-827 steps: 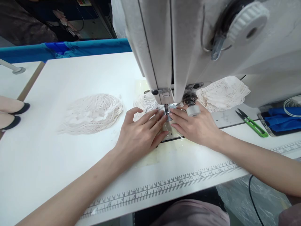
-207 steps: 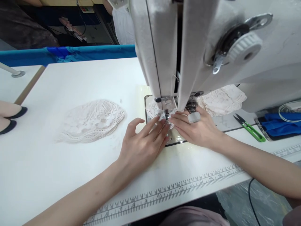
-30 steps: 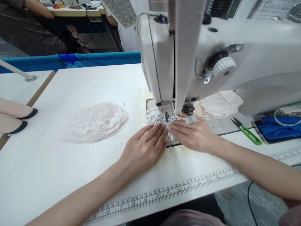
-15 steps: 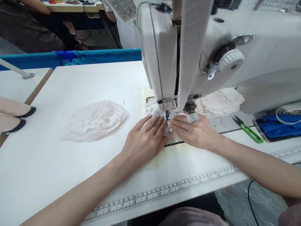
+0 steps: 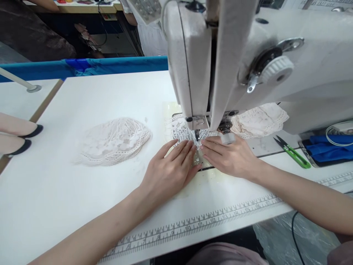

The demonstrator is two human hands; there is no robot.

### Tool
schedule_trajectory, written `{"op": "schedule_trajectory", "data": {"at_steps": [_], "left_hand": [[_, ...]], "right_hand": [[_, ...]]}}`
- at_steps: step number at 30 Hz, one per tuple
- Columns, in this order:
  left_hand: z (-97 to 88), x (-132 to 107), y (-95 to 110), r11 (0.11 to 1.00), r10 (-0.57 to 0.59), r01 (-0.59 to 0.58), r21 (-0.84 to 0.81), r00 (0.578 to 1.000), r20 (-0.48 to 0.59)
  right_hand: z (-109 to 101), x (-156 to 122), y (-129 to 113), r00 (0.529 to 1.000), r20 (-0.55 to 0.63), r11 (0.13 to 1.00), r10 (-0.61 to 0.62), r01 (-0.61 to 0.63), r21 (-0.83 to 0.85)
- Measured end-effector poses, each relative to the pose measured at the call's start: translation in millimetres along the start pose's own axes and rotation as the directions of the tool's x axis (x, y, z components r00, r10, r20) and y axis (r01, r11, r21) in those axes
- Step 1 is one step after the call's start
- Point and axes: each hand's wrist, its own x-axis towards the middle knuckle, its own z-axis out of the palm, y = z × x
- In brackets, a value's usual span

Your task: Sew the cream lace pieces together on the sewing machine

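My left hand (image 5: pixel 171 167) lies flat on the white table (image 5: pixel 55 198), its fingers stretched out and pressing a small white lace piece (image 5: pixel 180 133) just left of the needle (image 5: pixel 196 135). My right hand (image 5: pixel 228 156) lies flat on the other side, fingertips on the same lace at the presser foot. Both hands sit under the head of the white sewing machine (image 5: pixel 220 62). The part of the lace under the foot is hidden.
A stack of lace pieces (image 5: pixel 111 141) lies to the left. Another lace stack (image 5: pixel 259 119) sits behind the machine arm. Green thread snips (image 5: pixel 293 156) and blue cloth (image 5: pixel 328 149) lie at the right. A printed ruler (image 5: pixel 206 224) runs along the near edge.
The lace piece has fed back under the needle, so more of it lies behind the foot. Both hands stay flat beside the needle, barely shifted.
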Motion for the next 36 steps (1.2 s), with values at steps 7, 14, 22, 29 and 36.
{"op": "schedule_trajectory", "data": {"at_steps": [7, 14, 22, 29, 36], "left_hand": [[5.1, 1.5, -4.1, 0.998, -0.057, 0.057, -0.032, 0.998, 0.015], [9.9, 4.4, -9.3, 0.992, -0.097, 0.099, -0.082, 0.995, 0.026], [12.2, 6.0, -13.2, 0.989, -0.119, 0.122, -0.082, 0.992, 0.035], [10.4, 5.6, -17.4, 0.981, -0.172, 0.178, -0.082, 0.982, 0.079], [-3.2, 1.3, -4.0, 0.996, -0.059, 0.062, -0.057, 0.997, 0.055]], "right_hand": [[-0.7, 4.4, 1.1, 0.999, 0.017, 0.999, 0.029, -0.029, -0.032], [-0.3, 5.5, 0.4, 0.995, 0.037, 0.994, 0.088, -0.085, -0.067], [1.2, 4.4, 5.3, 0.996, 0.033, 0.992, 0.077, -0.073, -0.1], [-7.3, 7.2, 9.4, 0.996, 0.011, 0.994, 0.087, -0.086, -0.066], [-9.9, 8.1, 1.3, 0.99, 0.096, 0.99, 0.104, -0.112, 0.089]]}}
